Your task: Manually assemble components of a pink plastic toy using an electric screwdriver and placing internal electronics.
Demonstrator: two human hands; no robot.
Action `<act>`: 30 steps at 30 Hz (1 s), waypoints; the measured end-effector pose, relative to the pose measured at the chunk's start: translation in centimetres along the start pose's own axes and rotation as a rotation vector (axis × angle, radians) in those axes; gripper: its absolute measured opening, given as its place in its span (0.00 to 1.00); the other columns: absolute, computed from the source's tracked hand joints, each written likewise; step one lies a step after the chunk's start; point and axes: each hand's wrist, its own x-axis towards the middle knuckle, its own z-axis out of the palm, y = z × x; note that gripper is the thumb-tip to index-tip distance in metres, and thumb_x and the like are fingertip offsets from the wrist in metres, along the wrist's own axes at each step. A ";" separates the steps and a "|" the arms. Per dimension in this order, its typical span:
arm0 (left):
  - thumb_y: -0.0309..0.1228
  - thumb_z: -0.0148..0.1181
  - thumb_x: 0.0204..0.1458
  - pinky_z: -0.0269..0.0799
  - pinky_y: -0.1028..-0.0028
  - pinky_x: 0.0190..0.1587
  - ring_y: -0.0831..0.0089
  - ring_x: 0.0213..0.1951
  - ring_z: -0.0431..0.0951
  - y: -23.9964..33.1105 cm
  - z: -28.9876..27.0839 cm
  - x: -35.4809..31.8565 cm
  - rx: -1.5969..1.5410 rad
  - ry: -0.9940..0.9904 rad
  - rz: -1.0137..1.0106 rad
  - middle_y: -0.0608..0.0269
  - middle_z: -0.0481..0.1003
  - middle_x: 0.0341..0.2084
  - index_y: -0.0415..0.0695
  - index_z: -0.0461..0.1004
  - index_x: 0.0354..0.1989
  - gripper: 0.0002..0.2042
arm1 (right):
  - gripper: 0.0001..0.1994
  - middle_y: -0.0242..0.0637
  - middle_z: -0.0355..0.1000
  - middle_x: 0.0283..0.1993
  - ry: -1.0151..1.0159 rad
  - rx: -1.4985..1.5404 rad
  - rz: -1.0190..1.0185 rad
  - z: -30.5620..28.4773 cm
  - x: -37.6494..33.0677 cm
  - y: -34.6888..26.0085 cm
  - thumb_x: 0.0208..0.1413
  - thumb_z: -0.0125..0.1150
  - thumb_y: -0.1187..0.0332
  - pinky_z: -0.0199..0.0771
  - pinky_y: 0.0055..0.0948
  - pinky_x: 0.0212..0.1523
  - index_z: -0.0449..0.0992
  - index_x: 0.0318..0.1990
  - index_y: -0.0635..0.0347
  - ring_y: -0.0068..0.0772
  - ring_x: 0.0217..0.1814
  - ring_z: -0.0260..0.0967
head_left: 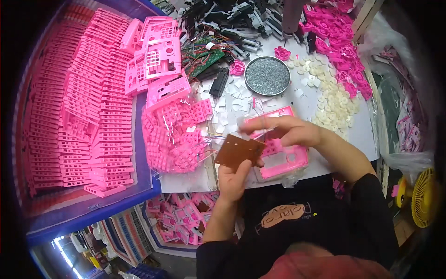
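The left hand [232,181] holds a brown board [237,151] by its near side, the thumb lying on its face, above the bench [362,135] near the middle of the near edge. Thin coloured wires [211,137] show at the board's left side. The right hand [295,130] is half curled, its fingers reaching leftward past the board's far corner; whether it grips anything I cannot tell. Beneath it, close to the bench's near edge, lies a pink casing [299,160], partly covered by the hand and the board.

Toward the bench's left edge lies a clear bag of pink keypads [172,144], with pink shells [162,58] heaped beyond it. White square pieces [237,102] are scattered between the bag and a round tin [245,78] of grey bits. Black parts [223,21] and green circuit boards [209,65] crowd the far left corner. Along the right edge sit cream discs [334,107], with bright pink parts [325,32] piled toward the far right corner. A blue bin [102,218] full of stacked pink casings adjoins the left edge.
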 end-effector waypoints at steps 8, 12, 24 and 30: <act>0.22 0.53 0.61 0.71 0.77 0.33 0.77 0.28 0.76 4.0 -0.3 -2.4 0.460 -0.164 -0.327 0.60 0.79 0.34 0.31 0.76 0.48 0.10 | 0.06 0.37 0.78 0.30 -0.039 0.009 0.100 -1.8 -8.2 -1.9 0.60 0.64 0.74 0.71 0.22 0.26 0.83 0.41 0.67 0.20 0.25 0.72; 0.26 0.55 0.63 0.72 0.76 0.32 0.79 0.28 0.76 4.8 -0.5 -2.7 0.443 -0.154 -0.522 0.64 0.78 0.31 0.34 0.76 0.49 0.11 | 0.13 0.39 0.80 0.33 -0.453 0.076 0.410 -8.4 -15.7 -4.5 0.57 0.69 0.70 0.74 0.25 0.30 0.80 0.46 0.69 0.25 0.28 0.76; 0.27 0.56 0.63 0.73 0.74 0.29 0.77 0.25 0.78 4.5 2.3 1.3 0.763 -0.654 -0.373 0.63 0.78 0.27 0.35 0.76 0.46 0.09 | 0.32 0.51 0.59 0.72 -0.379 -0.776 0.013 -1.5 -6.2 -2.3 0.59 0.65 0.53 0.56 0.47 0.72 0.68 0.67 0.60 0.50 0.76 0.53; 0.26 0.51 0.66 0.75 0.79 0.32 0.77 0.30 0.79 1.9 1.3 -2.7 0.428 -0.380 -0.724 0.61 0.76 0.41 0.40 0.66 0.60 0.15 | 0.15 0.45 0.81 0.42 -0.103 -0.551 0.015 -0.3 -5.2 0.1 0.61 0.62 0.69 0.79 0.31 0.44 0.79 0.54 0.63 0.34 0.42 0.80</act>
